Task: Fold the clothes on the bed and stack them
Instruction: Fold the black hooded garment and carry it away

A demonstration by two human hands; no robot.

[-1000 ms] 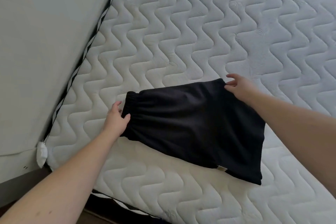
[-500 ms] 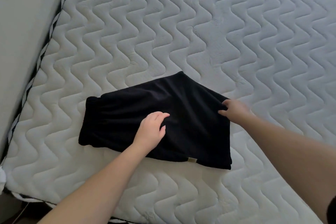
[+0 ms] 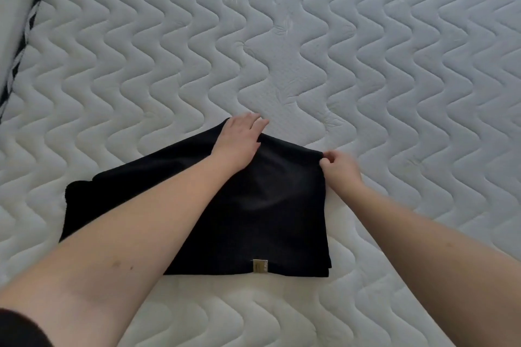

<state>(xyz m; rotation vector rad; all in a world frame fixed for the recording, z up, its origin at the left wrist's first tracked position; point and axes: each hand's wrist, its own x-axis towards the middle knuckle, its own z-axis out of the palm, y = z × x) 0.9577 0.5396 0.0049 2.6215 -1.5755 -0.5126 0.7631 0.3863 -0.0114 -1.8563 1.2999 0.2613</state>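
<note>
Black shorts (image 3: 253, 219) lie flat on the bed (image 3: 366, 50), directly under and between both forearms. No stack and no other garment in view.

Left hand (image 3: 239, 143): spread, palm down, pressing on the far edge of the cloth at its peak, fingertips running just off the fabric onto the mattress. Holding nothing, only pinning.

Right hand (image 3: 341, 169): fingers curled in, pinching the far right corner of the shorts. That corner sits just right of the left hand, with a short span of hem between the two.

Key relation: the garment's long axis runs left-right across the body. Waistband end is out past the left forearm; hem end is under the right hand. Small tan label (image 3: 260, 265) sits on the near edge, toward the right side, closer to the right forearm.

Judgement: this looks like squaring off the far edge before a fold. The right hand already has the corner, so it is the one placed to carry the hem end leftward toward the waistband, across the long axis. Left hand would need to lift clear or shift to act as the crease anchor.

Risk: near right corner is unheld and may drag or skew.
</note>
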